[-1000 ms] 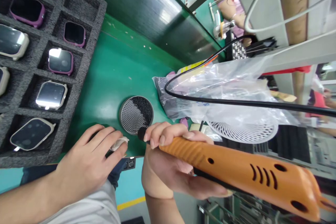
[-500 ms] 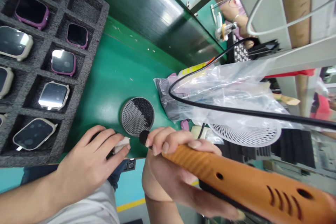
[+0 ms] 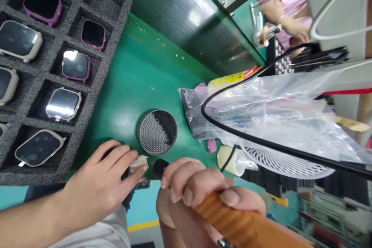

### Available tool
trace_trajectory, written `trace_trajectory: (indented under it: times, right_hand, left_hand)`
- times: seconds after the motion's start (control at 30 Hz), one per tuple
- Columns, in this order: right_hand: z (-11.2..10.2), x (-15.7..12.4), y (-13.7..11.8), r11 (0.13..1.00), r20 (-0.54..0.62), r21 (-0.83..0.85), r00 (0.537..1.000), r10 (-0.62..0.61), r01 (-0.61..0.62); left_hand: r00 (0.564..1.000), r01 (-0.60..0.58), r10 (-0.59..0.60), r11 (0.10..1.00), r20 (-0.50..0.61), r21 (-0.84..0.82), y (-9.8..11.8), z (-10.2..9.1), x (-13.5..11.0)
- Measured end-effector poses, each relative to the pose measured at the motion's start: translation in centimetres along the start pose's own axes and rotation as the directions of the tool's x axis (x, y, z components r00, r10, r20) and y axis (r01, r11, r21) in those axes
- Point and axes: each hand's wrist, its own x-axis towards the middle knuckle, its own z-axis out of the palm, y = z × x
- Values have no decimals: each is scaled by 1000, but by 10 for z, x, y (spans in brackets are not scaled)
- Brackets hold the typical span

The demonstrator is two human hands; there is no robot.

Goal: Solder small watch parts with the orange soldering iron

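Observation:
My left hand (image 3: 101, 176) rests near the bench's front edge, its fingers closed on a small pale watch case (image 3: 138, 162), mostly hidden by them. An orange electric screwdriver (image 3: 241, 221) with a black nose is wrapped in my right hand (image 3: 197, 182). Its bit points left, close to the watch case; whether they touch I cannot tell. Just beyond the hands sits a round grey dish (image 3: 149, 133) with a dimpled floor, tiny black screws heaped along its right side.
A dark foam tray (image 3: 97, 79) at left holds several watches in pockets. A clear plastic bag (image 3: 261, 112), a black cable (image 3: 232, 127) and a purple watch piece (image 3: 212, 146) lie at right. Beyond the divider, another person's hand (image 3: 295, 27) shows at upper right.
The screwdriver's nose has moved from the dish's lower edge down toward the watch case, and its body tilts more steeply. The view has shifted slightly. My left hand keeps its grip.

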Motion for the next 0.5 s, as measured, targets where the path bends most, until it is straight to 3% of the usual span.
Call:
trace_trajectory:
  times: [0.1,0.27,0.33,0.43,0.5]
  right_hand:
    - [-10,-3,-1,999,65,0,997,44,-44]
    - [-14,-9,-4,993,60,-29,991,117,-115]
    - [-21,-5,-9,980,102,-55,975,198,-194]
    - [-31,6,-22,927,309,-108,874,374,-359]
    - [-30,9,-30,868,357,-180,792,496,-462]
  left_hand:
    - [1000,2,-1,1000,13,-10,0,0,-1]
    - [1000,11,-11,1000,22,-13,1,0,-3]
    - [1000,15,-15,1000,22,-19,2,1,-3]
    - [1000,13,-13,1000,20,-22,2,2,-2]
    - [1000,19,-18,1000,15,-22,1,2,-2]
